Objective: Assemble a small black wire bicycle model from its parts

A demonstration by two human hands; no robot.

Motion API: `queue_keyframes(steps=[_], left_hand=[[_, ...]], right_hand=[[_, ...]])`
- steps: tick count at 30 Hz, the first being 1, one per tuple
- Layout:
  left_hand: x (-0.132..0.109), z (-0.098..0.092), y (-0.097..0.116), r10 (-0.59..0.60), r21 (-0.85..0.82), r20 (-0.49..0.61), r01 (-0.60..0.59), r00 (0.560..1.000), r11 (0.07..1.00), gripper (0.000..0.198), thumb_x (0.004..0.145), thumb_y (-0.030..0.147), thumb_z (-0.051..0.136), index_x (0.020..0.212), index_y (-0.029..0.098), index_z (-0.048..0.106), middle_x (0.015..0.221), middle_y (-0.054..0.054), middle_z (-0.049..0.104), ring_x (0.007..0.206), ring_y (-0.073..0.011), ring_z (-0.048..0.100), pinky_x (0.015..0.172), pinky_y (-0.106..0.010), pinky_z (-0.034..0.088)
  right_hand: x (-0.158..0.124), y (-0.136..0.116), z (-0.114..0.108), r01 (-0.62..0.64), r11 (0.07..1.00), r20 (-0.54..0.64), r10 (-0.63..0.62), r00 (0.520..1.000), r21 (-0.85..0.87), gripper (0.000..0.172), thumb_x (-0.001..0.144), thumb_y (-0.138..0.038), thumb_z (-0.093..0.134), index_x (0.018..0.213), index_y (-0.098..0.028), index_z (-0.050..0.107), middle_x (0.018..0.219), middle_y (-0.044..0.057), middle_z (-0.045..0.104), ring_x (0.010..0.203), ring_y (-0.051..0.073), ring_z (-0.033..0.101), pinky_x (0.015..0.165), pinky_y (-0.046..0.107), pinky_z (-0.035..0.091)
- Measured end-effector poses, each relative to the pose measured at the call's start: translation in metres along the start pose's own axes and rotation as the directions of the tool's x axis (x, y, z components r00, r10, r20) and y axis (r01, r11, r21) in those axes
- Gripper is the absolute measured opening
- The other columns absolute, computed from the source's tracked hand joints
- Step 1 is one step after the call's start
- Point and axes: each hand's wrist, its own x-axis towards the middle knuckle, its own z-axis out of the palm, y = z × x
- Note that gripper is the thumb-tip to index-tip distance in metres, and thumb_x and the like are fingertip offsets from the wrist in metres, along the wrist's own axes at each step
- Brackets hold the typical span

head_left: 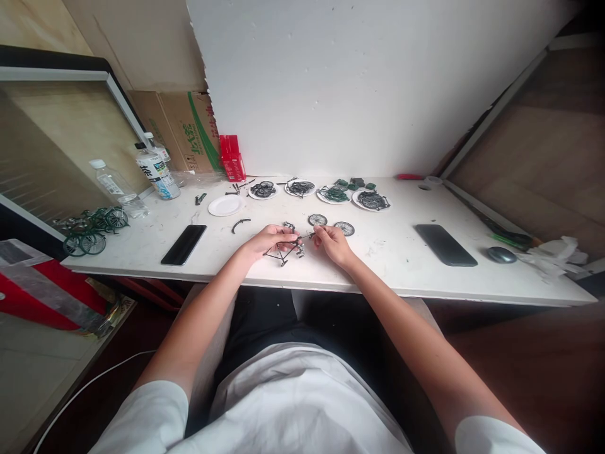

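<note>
Left hand closed around small bicycle frame, right hand pinching thin dark part at frame's 2 o'clock, spoked wheel at right hand's 11 o'clock

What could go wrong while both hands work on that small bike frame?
The bike frame, pinched between left hand and right hand, is near the front edge of the table: a slipped piece might drop off. The loose wheels just behind the hands could get knocked and roll.
</note>
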Motion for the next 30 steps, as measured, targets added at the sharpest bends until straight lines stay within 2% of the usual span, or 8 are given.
queue_keyframes(steps=[5, 9, 13, 17, 22, 26, 30], left_hand=[[-0.0026, 0.0026, 0.0025, -0.002, -0.003, -0.004, 0.002, 1.000, 1.000, 0.052, 0.077, 0.039, 0.093, 0.117, 0.010, 0.076, 0.102, -0.014, 0.078, 0.086, -0.0172, 0.074, 0.063, -0.020, 0.047], [-0.0030, 0.0032, 0.0026, -0.001, -0.003, -0.010, 0.001, 1.000, 1.000, 0.053, 0.076, 0.040, 0.094, 0.117, 0.011, 0.076, 0.107, -0.014, 0.078, 0.091, -0.0188, 0.075, 0.065, -0.021, 0.048], [-0.0020, 0.0028, 0.0016, 0.003, 0.006, -0.005, -0.003, 1.000, 1.000, 0.053, 0.075, 0.040, 0.094, 0.116, 0.012, 0.077, 0.110, -0.014, 0.078, 0.090, -0.0180, 0.075, 0.064, -0.021, 0.049], [-0.0019, 0.0028, 0.0020, 0.004, 0.017, -0.003, -0.004, 1.000, 1.000, 0.056, 0.071, 0.042, 0.096, 0.115, 0.012, 0.077, 0.105, -0.014, 0.079, 0.084, -0.0168, 0.074, 0.064, -0.022, 0.050], [-0.0019, 0.0033, 0.0032, 0.005, 0.017, -0.002, -0.005, 1.000, 1.000, 0.057, 0.069, 0.043, 0.097, 0.114, 0.013, 0.078, 0.102, -0.013, 0.079, 0.087, -0.0194, 0.076, 0.063, -0.023, 0.050], [-0.0012, 0.0033, 0.0026, 0.002, 0.001, -0.002, -0.002, 1.000, 1.000, 0.054, 0.071, 0.040, 0.096, 0.114, 0.013, 0.077, 0.108, -0.015, 0.078, 0.090, -0.0208, 0.077, 0.061, -0.022, 0.050], [0.0002, 0.0017, 0.0003, 0.007, -0.026, 0.007, -0.007, 1.000, 1.000, 0.054, 0.071, 0.040, 0.097, 0.113, 0.013, 0.077, 0.114, -0.016, 0.078, 0.091, -0.0204, 0.077, 0.061, -0.021, 0.049]], right_hand=[[-0.0003, 0.0013, -0.0015, 0.039, 0.997, -0.011, -0.038, 0.999, 0.061, 0.057, 0.103, -0.067, 0.046, 0.068, -0.023, 0.056, 0.070, 0.003, 0.063, 0.073, 0.021, 0.060, 0.078, 0.036, 0.046], [0.0008, 0.0004, -0.0030, 0.038, 0.996, 0.035, -0.041, 0.999, 0.081, 0.052, 0.103, -0.061, 0.049, 0.068, -0.023, 0.053, 0.070, 0.003, 0.062, 0.073, 0.020, 0.059, 0.079, 0.035, 0.044], [0.0021, -0.0012, -0.0028, -0.007, 0.991, 0.090, -0.005, 0.996, 0.131, 0.056, 0.103, -0.063, 0.050, 0.064, -0.024, 0.050, 0.063, 0.002, 0.061, 0.067, 0.019, 0.057, 0.076, 0.035, 0.044], [0.0018, -0.0012, -0.0013, -0.049, 0.981, 0.105, 0.029, 0.994, 0.189, 0.061, 0.101, -0.069, 0.051, 0.058, -0.025, 0.048, 0.056, 0.002, 0.058, 0.063, 0.019, 0.058, 0.075, 0.035, 0.046], [0.0016, -0.0013, -0.0020, -0.022, 0.992, 0.098, 0.010, 0.995, 0.123, 0.061, 0.102, -0.065, 0.048, 0.058, -0.023, 0.053, 0.059, 0.003, 0.060, 0.068, 0.020, 0.061, 0.078, 0.035, 0.047], [0.0008, -0.0048, -0.0028, 0.003, 0.999, 0.076, -0.005, 0.997, 0.036, 0.050, 0.103, -0.055, 0.046, 0.066, -0.022, 0.055, 0.067, 0.002, 0.059, 0.069, 0.019, 0.055, 0.074, 0.034, 0.045], [-0.0015, -0.0081, -0.0018, 0.013, 1.000, 0.033, -0.013, 0.999, -0.015, 0.043, 0.102, -0.055, 0.050, 0.074, -0.023, 0.055, 0.073, 0.001, 0.060, 0.073, 0.018, 0.055, 0.075, 0.033, 0.045]])
